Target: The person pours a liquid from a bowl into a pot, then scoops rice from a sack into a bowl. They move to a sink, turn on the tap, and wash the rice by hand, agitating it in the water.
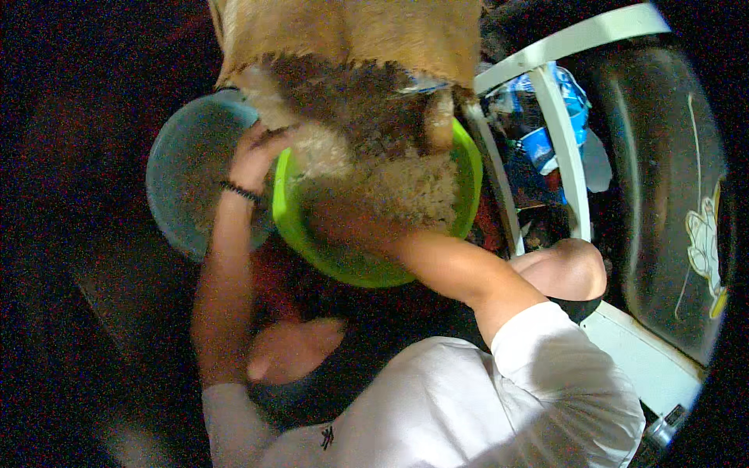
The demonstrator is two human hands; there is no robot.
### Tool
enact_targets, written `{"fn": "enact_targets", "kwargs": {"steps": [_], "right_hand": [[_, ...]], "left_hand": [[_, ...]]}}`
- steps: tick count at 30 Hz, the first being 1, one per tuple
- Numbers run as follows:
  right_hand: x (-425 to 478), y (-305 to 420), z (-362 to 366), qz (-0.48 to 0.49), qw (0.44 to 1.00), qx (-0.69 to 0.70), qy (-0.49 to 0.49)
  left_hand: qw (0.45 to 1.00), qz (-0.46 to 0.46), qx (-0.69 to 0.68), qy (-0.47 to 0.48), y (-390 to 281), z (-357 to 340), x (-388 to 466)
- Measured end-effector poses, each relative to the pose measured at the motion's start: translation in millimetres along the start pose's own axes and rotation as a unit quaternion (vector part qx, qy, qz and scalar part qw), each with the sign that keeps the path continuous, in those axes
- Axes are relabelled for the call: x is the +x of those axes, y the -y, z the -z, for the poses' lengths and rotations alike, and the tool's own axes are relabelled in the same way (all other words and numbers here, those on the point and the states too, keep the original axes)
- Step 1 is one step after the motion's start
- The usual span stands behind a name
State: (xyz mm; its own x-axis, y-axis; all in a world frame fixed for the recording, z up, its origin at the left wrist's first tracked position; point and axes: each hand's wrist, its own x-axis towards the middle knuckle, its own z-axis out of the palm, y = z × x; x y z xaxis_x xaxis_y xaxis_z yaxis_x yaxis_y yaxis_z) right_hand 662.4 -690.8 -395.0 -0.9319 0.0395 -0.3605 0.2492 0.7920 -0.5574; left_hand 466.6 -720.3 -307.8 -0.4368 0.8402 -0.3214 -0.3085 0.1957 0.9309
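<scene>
A large tan sack-like thing (351, 29) with a ragged lower edge spans the top of the view. Below that edge, dark brown and pale loose-looking material (409, 187) hangs or lies over a bright green tub (281, 202). My left hand (260, 152), a dark beaded bracelet at its wrist, is at the pale left edge of this material, between the green tub and a translucent bluish tub (169, 187). Its fingertips are blurred and partly hidden. Inside the green tub, my right hand (351, 219) is dim and blurred against the material; its fingers cannot be made out.
Right of the green tub stands a pale green slatted frame (562, 140), with blue-and-white plastic packaging (532, 140) behind it. Farther right is a large dark curved surface (655, 175) bearing a white cartoon-like figure. My bare knees are below and beside the tub. The left side is very dark.
</scene>
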Motion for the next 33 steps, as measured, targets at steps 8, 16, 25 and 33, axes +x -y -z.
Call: {"fn": "enact_targets", "kwargs": {"steps": [8, 16, 25, 33], "right_hand": [[12.6, 19.3, 68.9, 0.053, 0.916, 0.348, -0.192], [59.3, 130.5, 112.5, 0.072, 0.953, 0.158, -0.247], [-17.5, -85.6, 114.5, -0.118, 0.945, -0.139, -0.273], [-21.9, -84.7, 96.9, -0.078, 0.959, -0.148, -0.228]], "left_hand": [[0.992, -0.035, -0.043, -0.109, -3.8, 45.7, -12.2], [0.956, -0.097, -0.064, -0.269, -42.4, 144.8, -66.4], [0.979, -0.138, -0.030, -0.146, 29.1, 74.0, -8.7], [0.991, -0.065, -0.017, -0.114, -2.4, 17.6, 3.9]]}}
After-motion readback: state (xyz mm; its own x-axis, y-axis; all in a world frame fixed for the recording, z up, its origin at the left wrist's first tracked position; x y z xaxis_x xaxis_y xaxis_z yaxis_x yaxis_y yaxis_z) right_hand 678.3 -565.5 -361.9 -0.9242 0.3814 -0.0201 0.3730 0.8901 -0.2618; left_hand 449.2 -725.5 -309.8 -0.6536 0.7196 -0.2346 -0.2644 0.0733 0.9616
